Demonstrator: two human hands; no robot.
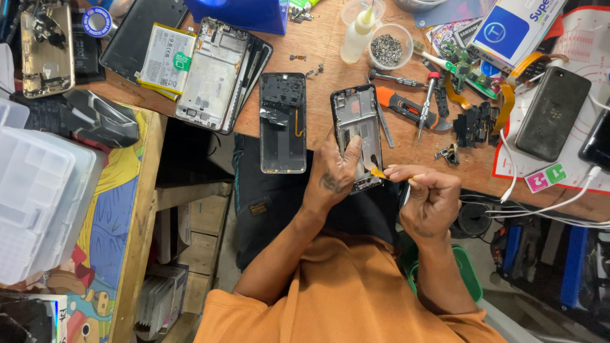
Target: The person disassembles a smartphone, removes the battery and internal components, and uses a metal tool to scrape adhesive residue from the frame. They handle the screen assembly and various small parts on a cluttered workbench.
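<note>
Left hand (335,174) pins the opened phone frame (357,130); right hand (427,198) pinches an orange pry tool (379,172) in closed grip.

Wooden workbench (330,57) ran across the top, lit evenly, w/ worn bare boards. To the left, a lower wooden table (136,254) w/ a colourful cartoon cover (111,216), clear plastic organiser boxes (38,197) on it. Cardboard boxes (203,216) sat below, near the dim floor.
</note>
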